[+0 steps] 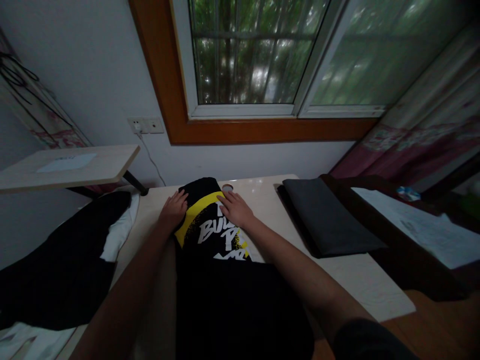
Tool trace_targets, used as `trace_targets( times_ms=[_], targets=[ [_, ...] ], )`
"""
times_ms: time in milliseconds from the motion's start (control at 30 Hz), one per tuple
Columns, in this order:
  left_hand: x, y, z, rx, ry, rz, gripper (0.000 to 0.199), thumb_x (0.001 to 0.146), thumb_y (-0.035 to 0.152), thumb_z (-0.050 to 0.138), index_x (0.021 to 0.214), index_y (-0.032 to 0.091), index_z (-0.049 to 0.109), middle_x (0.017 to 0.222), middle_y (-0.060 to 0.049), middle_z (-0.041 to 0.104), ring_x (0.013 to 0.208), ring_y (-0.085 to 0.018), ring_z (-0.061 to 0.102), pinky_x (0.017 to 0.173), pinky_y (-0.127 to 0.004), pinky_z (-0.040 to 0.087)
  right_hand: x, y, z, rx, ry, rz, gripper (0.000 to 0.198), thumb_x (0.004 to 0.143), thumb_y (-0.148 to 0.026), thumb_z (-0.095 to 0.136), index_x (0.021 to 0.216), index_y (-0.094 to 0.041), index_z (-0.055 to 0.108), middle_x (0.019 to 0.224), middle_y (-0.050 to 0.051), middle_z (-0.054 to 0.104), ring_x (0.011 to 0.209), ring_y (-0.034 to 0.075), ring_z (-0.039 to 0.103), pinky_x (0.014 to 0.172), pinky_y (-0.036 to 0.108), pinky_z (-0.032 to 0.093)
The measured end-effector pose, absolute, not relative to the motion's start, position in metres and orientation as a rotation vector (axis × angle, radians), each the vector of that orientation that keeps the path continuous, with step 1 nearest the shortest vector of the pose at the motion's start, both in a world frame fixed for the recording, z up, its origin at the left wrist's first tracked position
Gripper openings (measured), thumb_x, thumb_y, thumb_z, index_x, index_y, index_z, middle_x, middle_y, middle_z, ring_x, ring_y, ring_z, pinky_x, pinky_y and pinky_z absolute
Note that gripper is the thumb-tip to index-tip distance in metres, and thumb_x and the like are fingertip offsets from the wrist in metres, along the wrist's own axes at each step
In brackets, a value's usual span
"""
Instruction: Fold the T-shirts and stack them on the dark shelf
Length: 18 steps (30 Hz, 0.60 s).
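A black T-shirt (202,212) with a yellow band and white lettering lies folded into a narrow shape on the pale table. On its left edge rests my left hand (174,209), fingers stretched out over the cloth. My right hand (237,210) lies flat on the opposite edge, its fingertips on the print. Just beyond the right fingers sits a small round object (227,187), partly hidden, whose kind I cannot make out. Toward me the shirt meets more black cloth, and I cannot tell where one ends.
Right of my hands is a dark grey, flat folded item (326,215) on the table (348,275). Black and white clothes (67,260) are heaped at left, below a raised wooden shelf (75,165). A cable runs from the wall socket (145,125) behind the table, under the window.
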<state>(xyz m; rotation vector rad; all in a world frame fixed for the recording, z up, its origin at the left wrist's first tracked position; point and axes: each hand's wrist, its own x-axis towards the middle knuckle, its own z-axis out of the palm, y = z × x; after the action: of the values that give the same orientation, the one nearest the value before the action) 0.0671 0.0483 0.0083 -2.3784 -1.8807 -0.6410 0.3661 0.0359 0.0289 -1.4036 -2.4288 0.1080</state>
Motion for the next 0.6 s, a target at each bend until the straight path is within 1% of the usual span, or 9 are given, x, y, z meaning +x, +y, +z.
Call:
trace_targets(
  times_ms=[100,167,367,500,600],
  targets=[
    [0.061,0.029,0.01,-2.476,-1.779,-0.749,0.046,0.099,0.033,0.037,0.135,0.019,0.062,0.148,-0.012,0.057,0.137,-0.027,0.052,0.116,-0.051,0.039,0.382,0.017,0.028,-1.35,-2.448,0.122,0.051,0.103,-0.042,0.045,0.152,-0.025,0.047,0.162,0.008,0.037,0.151,0.029,0.029,0.122,0.052,0.026],
    [0.058,0.012,0.014,-2.586,-1.721,-0.808,0.044,0.1,0.037,0.037,0.131,0.022,0.065,0.145,-0.01,0.059,0.134,-0.025,0.054,0.115,-0.05,0.041,0.392,0.004,0.028,-1.296,-2.471,0.128,0.051,0.103,-0.042,0.046,0.151,-0.025,0.048,0.161,0.009,0.038,0.151,0.029,0.029,0.122,0.052,0.027],
    [0.053,-0.04,0.025,-2.788,-1.698,-0.885,0.042,0.102,0.042,0.039,0.128,0.027,0.067,0.143,-0.005,0.061,0.136,-0.023,0.051,0.117,-0.049,0.041,0.414,-0.029,0.032,-1.187,-2.504,0.154,0.047,0.102,-0.038,0.049,0.146,-0.024,0.054,0.156,0.01,0.046,0.149,0.028,0.035,0.121,0.051,0.031],
    [0.053,-0.073,0.03,-2.788,-1.648,-0.796,0.038,0.1,0.043,0.045,0.128,0.03,0.067,0.144,-0.004,0.059,0.135,-0.025,0.051,0.116,-0.05,0.042,0.424,-0.048,0.035,-1.142,-2.486,0.177,0.044,0.101,-0.035,0.052,0.144,-0.027,0.056,0.152,0.009,0.051,0.145,0.029,0.04,0.119,0.052,0.036],
    [0.058,-0.092,0.033,-2.686,-1.647,-0.721,0.038,0.098,0.042,0.049,0.129,0.031,0.066,0.142,-0.006,0.06,0.132,-0.027,0.053,0.114,-0.051,0.043,0.429,-0.059,0.036,-1.121,-2.492,0.174,0.046,0.101,-0.036,0.053,0.146,-0.03,0.054,0.153,0.008,0.049,0.146,0.029,0.04,0.119,0.053,0.037]
  ],
)
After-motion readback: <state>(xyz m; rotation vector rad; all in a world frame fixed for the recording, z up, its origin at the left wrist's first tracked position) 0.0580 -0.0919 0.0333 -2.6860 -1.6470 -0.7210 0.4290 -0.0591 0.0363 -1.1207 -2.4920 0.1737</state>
